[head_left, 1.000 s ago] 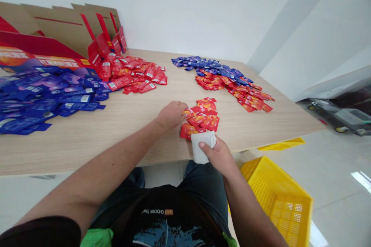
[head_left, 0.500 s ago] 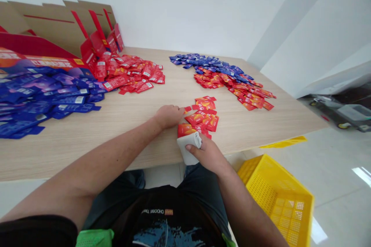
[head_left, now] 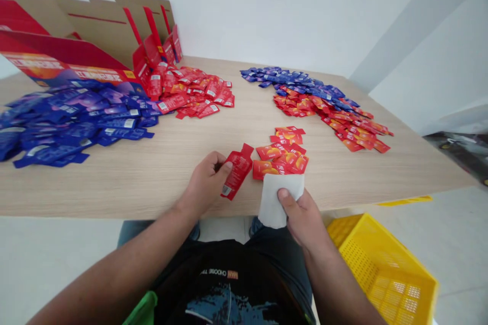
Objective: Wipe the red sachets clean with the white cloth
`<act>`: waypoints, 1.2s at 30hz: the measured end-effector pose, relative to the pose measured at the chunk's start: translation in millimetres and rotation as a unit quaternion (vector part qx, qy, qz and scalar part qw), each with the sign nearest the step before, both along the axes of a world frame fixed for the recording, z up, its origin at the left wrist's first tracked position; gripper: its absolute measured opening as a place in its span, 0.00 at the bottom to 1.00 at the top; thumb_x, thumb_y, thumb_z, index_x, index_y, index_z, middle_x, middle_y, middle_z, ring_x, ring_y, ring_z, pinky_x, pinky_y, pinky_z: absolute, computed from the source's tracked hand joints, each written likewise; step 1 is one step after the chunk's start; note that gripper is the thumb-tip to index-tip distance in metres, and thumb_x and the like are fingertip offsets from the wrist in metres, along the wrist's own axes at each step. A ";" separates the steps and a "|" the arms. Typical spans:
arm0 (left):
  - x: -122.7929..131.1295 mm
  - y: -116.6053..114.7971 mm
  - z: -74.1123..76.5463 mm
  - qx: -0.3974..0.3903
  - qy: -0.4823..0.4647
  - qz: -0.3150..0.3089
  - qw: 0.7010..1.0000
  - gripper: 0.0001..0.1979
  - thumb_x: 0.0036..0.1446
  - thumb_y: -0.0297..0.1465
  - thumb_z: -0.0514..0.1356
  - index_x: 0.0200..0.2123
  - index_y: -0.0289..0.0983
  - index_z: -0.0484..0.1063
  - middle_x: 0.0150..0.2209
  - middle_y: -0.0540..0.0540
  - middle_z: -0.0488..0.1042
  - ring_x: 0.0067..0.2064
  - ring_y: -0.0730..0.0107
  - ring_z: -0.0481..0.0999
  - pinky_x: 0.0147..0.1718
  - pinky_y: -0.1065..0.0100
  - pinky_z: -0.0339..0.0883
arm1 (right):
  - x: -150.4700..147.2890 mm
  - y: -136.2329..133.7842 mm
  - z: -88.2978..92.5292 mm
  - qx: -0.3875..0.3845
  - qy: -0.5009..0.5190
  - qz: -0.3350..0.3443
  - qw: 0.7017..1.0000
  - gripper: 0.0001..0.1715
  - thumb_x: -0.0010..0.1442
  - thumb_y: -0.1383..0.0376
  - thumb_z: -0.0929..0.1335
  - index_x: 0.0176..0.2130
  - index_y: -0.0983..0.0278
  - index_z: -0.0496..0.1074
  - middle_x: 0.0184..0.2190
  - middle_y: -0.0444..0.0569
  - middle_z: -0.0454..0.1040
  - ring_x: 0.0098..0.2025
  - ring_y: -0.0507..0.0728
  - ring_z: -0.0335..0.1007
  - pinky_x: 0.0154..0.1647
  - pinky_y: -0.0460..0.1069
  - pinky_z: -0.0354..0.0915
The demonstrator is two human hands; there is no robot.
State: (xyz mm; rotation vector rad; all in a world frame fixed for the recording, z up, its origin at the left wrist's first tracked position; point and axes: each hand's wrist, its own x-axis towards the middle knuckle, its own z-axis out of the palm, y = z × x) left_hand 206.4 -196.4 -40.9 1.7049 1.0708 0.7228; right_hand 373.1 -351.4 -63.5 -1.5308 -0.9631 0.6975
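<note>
My left hand [head_left: 209, 179] pinches a red sachet [head_left: 238, 171] between thumb and fingers, its printed back with a barcode facing up, just above the table near its front edge. In my right hand [head_left: 302, 212] is a folded white cloth [head_left: 277, 197], gripped with the thumb on top. Beyond the cloth lies a small group of red-orange sachets [head_left: 284, 155] on the table, partly covered by it at the near side. The fingers of my right hand under the cloth are hidden.
Blue sachets [head_left: 76, 122] are heaped at the left, with red sachets [head_left: 198, 89] behind. Red-and-blue cardboard boxes [head_left: 87, 56] stand at the back left. More blue sachets [head_left: 293, 81] and red sachets [head_left: 343, 124] lie at the right. A yellow crate [head_left: 385, 264] sits on the floor.
My left hand has drawn back toward me and now holds a red sachet away from the group. The white cloth in my right hand lies flatter and faces up. The view has shifted slightly.
</note>
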 end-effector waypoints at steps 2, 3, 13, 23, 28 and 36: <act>-5.6 -24.4 -6.6 -0.094 -0.066 0.006 0.993 0.12 0.59 0.42 0.57 0.30 0.41 0.64 0.24 0.52 0.69 0.24 0.71 0.67 0.24 0.67 0.64 | -10.4 7.6 10.7 -0.004 -0.003 0.012 1.000 0.24 0.64 0.47 0.65 0.52 0.57 0.72 0.49 0.51 0.79 0.50 0.63 0.75 0.51 0.58 0.72; -7.2 -34.3 -10.1 -0.137 -0.095 0.003 0.986 0.12 0.59 0.43 0.58 0.30 0.41 0.64 0.24 0.52 0.69 0.24 0.71 0.67 0.24 0.67 0.65 | -14.9 12.9 16.5 -0.016 -0.016 0.024 0.999 0.23 0.64 0.47 0.66 0.51 0.58 0.72 0.47 0.50 0.79 0.47 0.63 0.76 0.47 0.57 0.73; -33.8 -47.9 -23.1 -0.131 -0.092 -0.075 0.984 0.15 0.63 0.41 0.53 0.27 0.40 0.67 0.25 0.50 0.69 0.26 0.70 0.67 0.27 0.66 0.63 | -29.5 36.2 12.8 -0.057 -0.060 0.050 0.995 0.23 0.64 0.46 0.65 0.47 0.59 0.72 0.39 0.49 0.79 0.39 0.61 0.75 0.38 0.55 0.72; -32.1 -49.3 -22.8 -0.206 -0.279 -0.012 0.938 0.14 0.61 0.40 0.57 0.27 0.38 0.62 0.25 0.52 0.64 0.27 0.73 0.62 0.28 0.70 0.61 | -58.3 32.4 40.0 -0.076 -0.280 0.163 0.943 0.13 0.65 0.54 0.65 0.40 0.60 0.70 0.37 0.50 0.76 0.39 0.60 0.73 0.40 0.55 0.68; -25.7 -50.0 -18.2 -0.277 -0.356 -0.022 0.892 0.09 0.58 0.36 0.62 0.30 0.36 0.69 0.26 0.51 0.68 0.28 0.75 0.66 0.28 0.72 0.63 | -49.7 41.9 43.3 -0.042 -0.305 0.104 0.946 0.15 0.65 0.52 0.65 0.41 0.61 0.70 0.37 0.51 0.75 0.40 0.60 0.72 0.41 0.55 0.66; -23.4 -48.1 -10.5 -0.331 -0.389 0.012 0.859 0.08 0.56 0.33 0.63 0.31 0.36 0.68 0.23 0.52 0.69 0.24 0.76 0.67 0.24 0.73 0.62 | -52.9 34.2 35.4 -0.017 -0.325 0.110 0.939 0.16 0.65 0.51 0.65 0.38 0.61 0.68 0.34 0.50 0.73 0.38 0.59 0.70 0.37 0.53 0.64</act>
